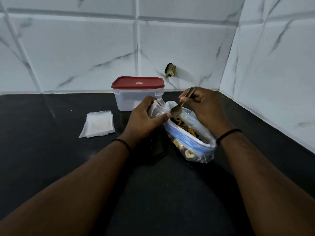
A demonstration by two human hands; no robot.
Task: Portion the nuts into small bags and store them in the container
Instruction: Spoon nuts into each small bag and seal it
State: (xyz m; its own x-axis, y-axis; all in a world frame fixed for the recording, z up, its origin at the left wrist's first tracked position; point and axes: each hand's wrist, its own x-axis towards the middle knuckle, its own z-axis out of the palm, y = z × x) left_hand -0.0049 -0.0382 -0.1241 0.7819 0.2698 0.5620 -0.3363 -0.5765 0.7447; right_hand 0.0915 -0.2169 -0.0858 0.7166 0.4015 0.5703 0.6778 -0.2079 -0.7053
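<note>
A large clear zip bag [196,143] with a blue seal strip lies open on the black counter, holding mixed nuts [185,127]. My left hand [144,120] grips a small clear bag [157,108] by its mouth, just left of the large bag. My right hand [202,106] pinches the handle of a metal spoon [176,110]; its bowl hangs at the small bag's mouth, above the nuts. Whether the spoon carries nuts is not visible. Behind my hands stands a clear plastic container [125,101] with its red lid [137,83] on.
A stack of flat small bags [98,124] lies on the black counter [51,150] to the left of my left hand. White marble-look tiled walls [85,48] close the back and right sides. A dark hole [170,70] marks the back wall.
</note>
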